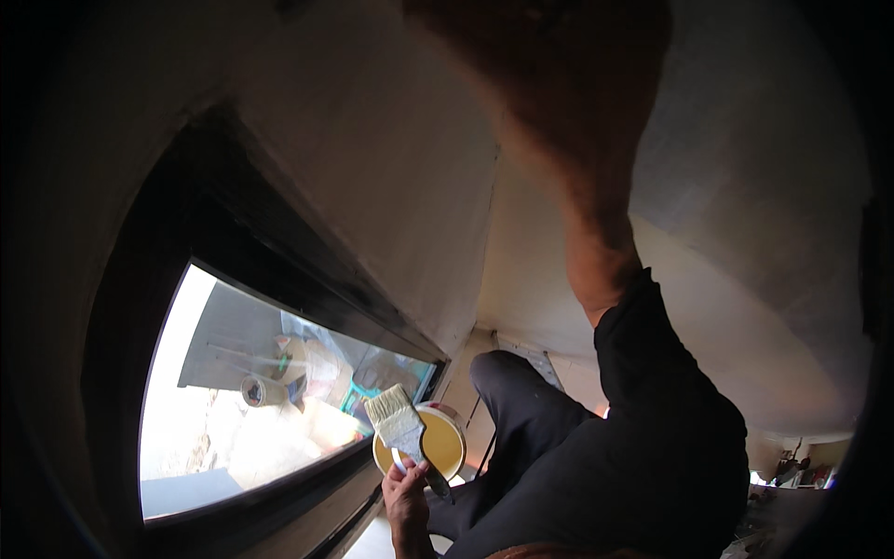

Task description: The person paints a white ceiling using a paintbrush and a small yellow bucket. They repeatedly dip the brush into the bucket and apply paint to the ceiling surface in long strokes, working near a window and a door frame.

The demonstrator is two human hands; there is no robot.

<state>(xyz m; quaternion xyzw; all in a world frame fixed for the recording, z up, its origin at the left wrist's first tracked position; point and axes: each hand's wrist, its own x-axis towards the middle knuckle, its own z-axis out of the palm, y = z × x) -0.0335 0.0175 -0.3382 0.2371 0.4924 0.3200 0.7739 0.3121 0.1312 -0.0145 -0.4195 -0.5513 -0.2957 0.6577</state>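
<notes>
Low in the view, my left hand is closed on a wide flat paintbrush. Its pale, paint-coated bristles point up and to the left, and its dark handle slants down to the right. Right behind the brush is a round bucket of yellowish paint. I cannot tell whether the same hand also grips the bucket. My right arm, in a dark sleeve, reaches high in front of the wall. My right hand is dark and blurred at the top edge, and its fingers cannot be made out.
On the left is a dark-framed window, with assorted objects and bright light seen through its glass. Pale walls meet at a corner beyond it. My bent knee is beside the bucket. Small cluttered items lie at the far lower right.
</notes>
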